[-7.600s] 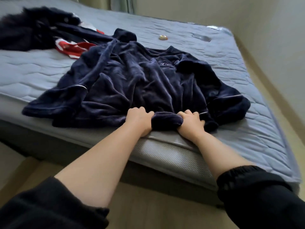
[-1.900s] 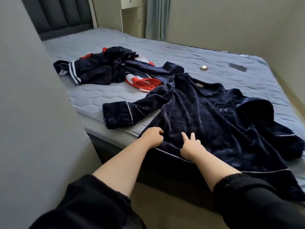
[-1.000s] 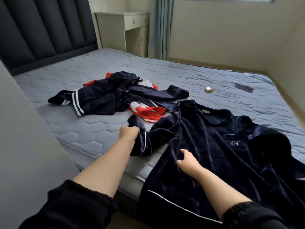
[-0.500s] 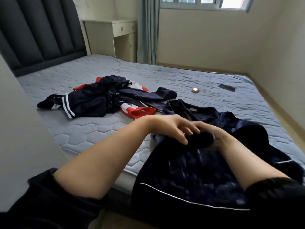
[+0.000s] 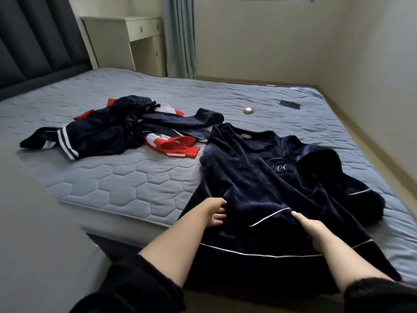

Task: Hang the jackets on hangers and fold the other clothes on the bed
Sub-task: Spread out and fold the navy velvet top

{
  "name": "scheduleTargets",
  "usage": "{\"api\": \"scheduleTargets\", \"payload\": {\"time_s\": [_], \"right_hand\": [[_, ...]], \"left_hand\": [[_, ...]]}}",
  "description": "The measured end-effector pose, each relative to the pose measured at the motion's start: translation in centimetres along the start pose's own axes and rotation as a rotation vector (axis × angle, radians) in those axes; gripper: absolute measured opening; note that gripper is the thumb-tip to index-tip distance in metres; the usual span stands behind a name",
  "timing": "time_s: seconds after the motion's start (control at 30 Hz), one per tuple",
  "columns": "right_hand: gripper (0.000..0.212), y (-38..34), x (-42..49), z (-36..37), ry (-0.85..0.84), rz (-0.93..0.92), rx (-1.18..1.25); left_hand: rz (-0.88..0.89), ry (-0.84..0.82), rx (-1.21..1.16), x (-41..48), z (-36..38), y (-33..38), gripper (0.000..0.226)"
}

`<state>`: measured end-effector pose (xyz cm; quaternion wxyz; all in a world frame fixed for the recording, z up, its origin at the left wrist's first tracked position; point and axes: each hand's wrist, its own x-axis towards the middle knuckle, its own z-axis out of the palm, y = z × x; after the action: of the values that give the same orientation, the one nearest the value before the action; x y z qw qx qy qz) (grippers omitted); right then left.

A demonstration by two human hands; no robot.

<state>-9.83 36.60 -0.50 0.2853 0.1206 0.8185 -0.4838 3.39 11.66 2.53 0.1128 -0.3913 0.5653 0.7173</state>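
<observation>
Left sleeve, right sleeve: black, bunched above bare forearms.

A pyjama top is spread over the near edge of the bed. A heap of clothes is laid at its ten o'clock, a small object at twelve, a phone at one.

Arms forward — left hand curled, right hand flatter.

Robe plush sheeny velvet; mattress quilted matt.
</observation>
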Motion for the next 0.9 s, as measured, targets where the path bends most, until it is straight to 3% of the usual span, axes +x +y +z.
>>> {"api": "scheduleTargets", "payload": {"time_s": [0.13,0.37,0.43,0.5,0.6,0.67,0.73,0.8,0.87,0.9], "right_hand": [[0.025,1.2,-2.6,0.2,-0.171,-0.097,0.078],[0.034,-0.1,-5.5,-3.3,-0.349,-0.15,0.62],[0.037,-0.4,-5.6,-3.8,-0.282,-0.13,0.744],[0.037,0.4,-5.1,-3.8,-0.137,-0.082,0.834],[0.045,2.1,-4.3,-3.7,-0.13,0.135,0.996],[0.032,2.3,-4.4,-3.9,-0.181,0.236,0.938],[0.019,2.0,-4.6,-4.0,-0.162,0.217,0.862],[0.016,1.7,-3.9,-4.4,0.041,0.044,0.838],[0.022,1.9,-3.2,-5.1,0.398,-0.128,0.638],[0.028,2.5,-2.7,-5.4,0.508,-0.129,0.515]], "left_hand": [[-0.002,-0.027,-0.139,1.1,3.6,-1.1,0.011],[0.033,-0.069,-0.432,2.6,7.8,-1.3,0.036],[0.023,-0.101,-0.454,2.7,9.1,-1.6,0.038],[-0.006,-0.138,-0.4,2.4,10.3,-2.3,0.026],[-0.062,-0.157,-0.312,2.2,11.9,-3.4,0.012],[-0.052,-0.169,-0.321,2.0,12.7,-3.6,0.014],[-0.025,-0.218,-0.36,1.8,13.2,-3.3,0.016],[-0.008,-0.338,-0.375,1.3,13.5,-2.8,0.02],[-0.016,-0.451,-0.322,0.8,13.8,-2.7,0.022],[-0.023,-0.47,-0.246,0.8,13.9,-2.8,0.022]]}}
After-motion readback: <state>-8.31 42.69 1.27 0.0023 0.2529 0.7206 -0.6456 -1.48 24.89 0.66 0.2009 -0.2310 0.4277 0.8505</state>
